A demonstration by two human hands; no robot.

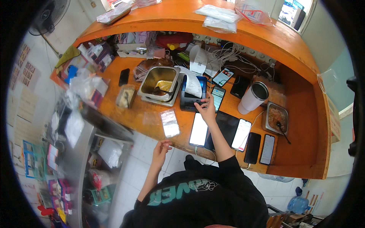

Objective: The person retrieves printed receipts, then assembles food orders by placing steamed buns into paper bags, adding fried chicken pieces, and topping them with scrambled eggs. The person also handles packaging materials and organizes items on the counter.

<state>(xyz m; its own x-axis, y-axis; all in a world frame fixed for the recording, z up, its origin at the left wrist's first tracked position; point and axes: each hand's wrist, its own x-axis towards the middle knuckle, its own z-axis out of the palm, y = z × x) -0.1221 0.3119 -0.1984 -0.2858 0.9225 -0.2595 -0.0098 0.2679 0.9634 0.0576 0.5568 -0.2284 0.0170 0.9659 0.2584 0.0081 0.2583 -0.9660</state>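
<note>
My right hand (206,111) reaches over the counter to the front of a black and blue receipt printer (189,103). Its fingers are spread, with the thumb and fingertips at the printer's front edge, and they hold nothing I can see. A long white paper slip (193,86) curls up out of the printer. Off the counter's front edge hovers my left hand (161,150), loosely bent, fingers a little apart and empty. Closest to it on the counter lies a small clear plastic packet with a white face (170,123). A phone with a bright white screen (198,130) lies below my right hand.
Steel pans (159,84) stand left of the printer. Rightward are several phones, a black tablet (222,131), a white tumbler (254,98) and a food pan with a spoon (275,118). Cables (224,57) tangle behind, under a raised orange shelf (163,23). A steel bench (81,140) stands at left.
</note>
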